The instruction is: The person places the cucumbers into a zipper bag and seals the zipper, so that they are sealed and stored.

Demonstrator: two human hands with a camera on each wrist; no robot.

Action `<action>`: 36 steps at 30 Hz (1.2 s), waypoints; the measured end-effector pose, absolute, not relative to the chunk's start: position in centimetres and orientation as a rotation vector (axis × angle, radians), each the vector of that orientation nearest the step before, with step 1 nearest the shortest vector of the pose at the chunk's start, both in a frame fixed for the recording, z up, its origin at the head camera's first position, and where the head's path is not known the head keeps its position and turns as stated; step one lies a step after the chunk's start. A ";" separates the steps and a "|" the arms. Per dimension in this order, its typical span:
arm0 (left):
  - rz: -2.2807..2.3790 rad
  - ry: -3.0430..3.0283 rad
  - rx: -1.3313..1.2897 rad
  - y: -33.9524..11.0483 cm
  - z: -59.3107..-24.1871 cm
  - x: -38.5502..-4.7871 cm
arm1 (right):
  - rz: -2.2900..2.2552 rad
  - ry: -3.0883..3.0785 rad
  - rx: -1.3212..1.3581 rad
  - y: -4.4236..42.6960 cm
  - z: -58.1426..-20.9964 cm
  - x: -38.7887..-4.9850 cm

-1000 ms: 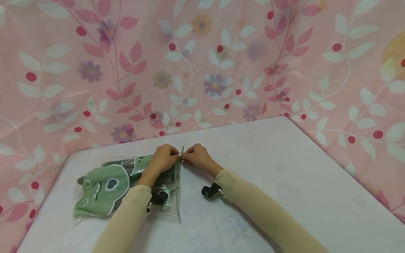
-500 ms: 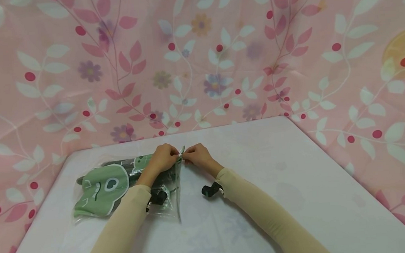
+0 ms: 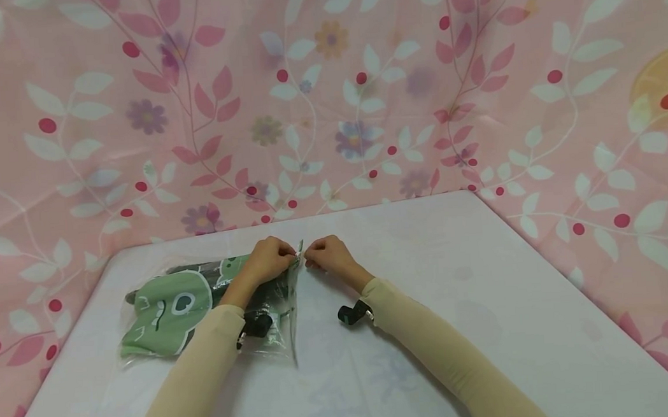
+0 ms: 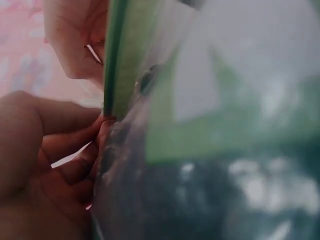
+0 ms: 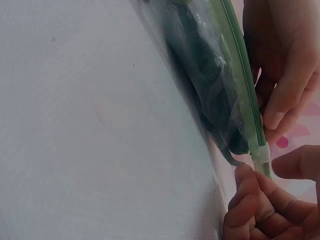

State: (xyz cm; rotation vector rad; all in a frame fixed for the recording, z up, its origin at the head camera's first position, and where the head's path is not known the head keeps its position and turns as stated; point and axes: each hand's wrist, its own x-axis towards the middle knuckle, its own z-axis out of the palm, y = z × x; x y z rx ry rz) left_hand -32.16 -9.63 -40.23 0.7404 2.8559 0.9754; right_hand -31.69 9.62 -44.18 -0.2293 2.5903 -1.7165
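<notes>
A clear plastic zip bag (image 3: 285,345) with a green zip strip (image 5: 245,75) lies on the table's left half. Inside it shows a folded green item (image 3: 168,314) with a cartoon face, and darker green parts. At the bag's far right corner, my left hand (image 3: 268,260) pinches the zip edge between thumb and fingers. A pale slider (image 5: 264,152) sits near the end of the strip. Just right of that corner is my right hand (image 3: 331,254), fingers bent and thumb apart from them. In the right wrist view its thumb stands off the slider; a fingertip lies close to the strip.
A white cloth covers the table (image 3: 490,326). Its back edge meets a pink floral curtain (image 3: 328,107), which also runs along both sides. Small black cameras (image 3: 352,312) are strapped under both wrists.
My right hand has drawn slightly right, away from the bag's corner, and its pinch there has loosened. My left hand keeps its hold on the zip edge; the bag has hardly moved.
</notes>
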 end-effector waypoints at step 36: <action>0.653 3.032 0.967 -8.6 -40.5 -31.3 | -1.429 2.794 -0.272 8.8 -43.0 -31.3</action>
